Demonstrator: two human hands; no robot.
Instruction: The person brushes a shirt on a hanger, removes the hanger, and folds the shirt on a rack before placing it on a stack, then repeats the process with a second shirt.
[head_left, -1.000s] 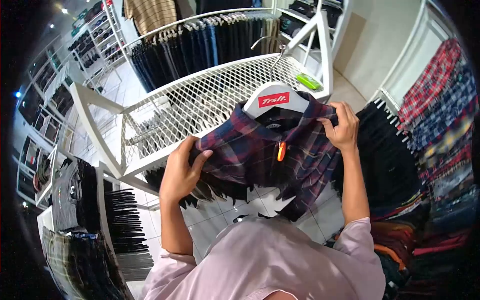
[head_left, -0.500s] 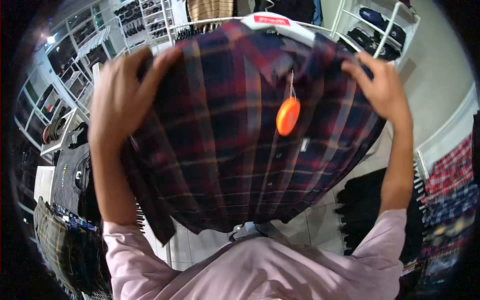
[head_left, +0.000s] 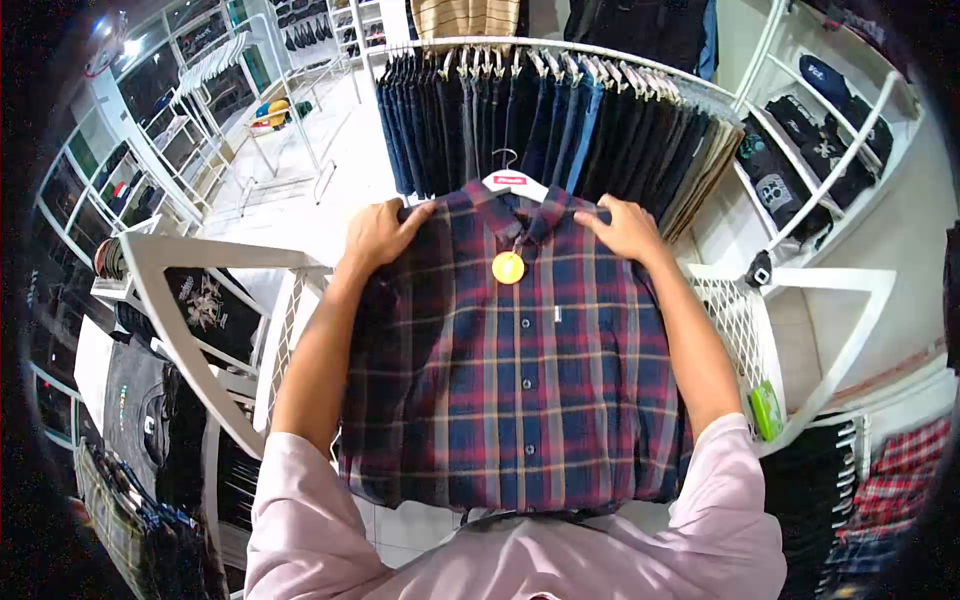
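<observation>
A navy, maroon and tan plaid shirt [head_left: 480, 360] faces up in front of me, collar away and hem toward my body. It is on a white hanger [head_left: 535, 188] with a red label and a metal hook. A round yellow-orange tag [head_left: 508, 267] hangs at the collar. My left hand [head_left: 378, 236] grips the shirt's left shoulder in view, thumb on top. At the opposite shoulder, my right hand [head_left: 628, 232] holds the cloth the same way. The fingertips of both hands are partly hidden.
Under and beside the shirt is a white mesh-panelled stand [head_left: 735, 320]. A green packet [head_left: 767, 410] rests at its right. Beyond it, jeans [head_left: 540, 110] hang on a curved rail. Folded dark clothes [head_left: 150, 400] are at left; a red plaid garment [head_left: 915, 460] hangs at right.
The shirt has moved down and away from my view, and it now looks flatter and straighter. Both hands have travelled with it, still at the shoulders. The stand and jeans have come into view.
</observation>
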